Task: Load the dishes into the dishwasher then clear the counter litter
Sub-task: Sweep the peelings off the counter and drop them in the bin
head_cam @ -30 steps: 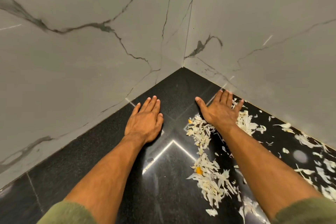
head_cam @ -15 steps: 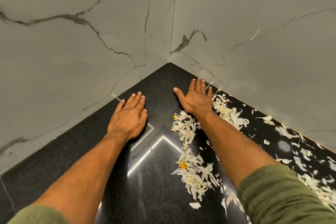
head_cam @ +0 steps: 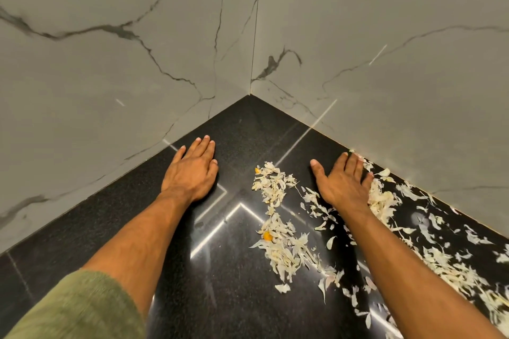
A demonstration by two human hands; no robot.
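Observation:
Pale, papery peel litter (head_cam: 278, 245) is strewn over the glossy black counter (head_cam: 237, 297), from the middle out to the right edge, with a small orange bit among it. My left hand (head_cam: 191, 172) lies flat, palm down, on bare counter left of the litter, fingers straight and together. My right hand (head_cam: 343, 183) lies flat too, palm down near the right wall, with its little-finger side against a heap of peels (head_cam: 382, 201) and another patch (head_cam: 271, 180) left of its thumb. No dishes or dishwasher are in view.
Two grey marble-veined walls (head_cam: 137, 63) meet in a corner (head_cam: 252, 92) just beyond my hands and close off the counter at the back and right. More peels trail to the lower right (head_cam: 451, 264).
The view has shifted between frames. My right hand has slid back from the corner toward the right along the wall, among the peels. My left hand stays flat on the counter.

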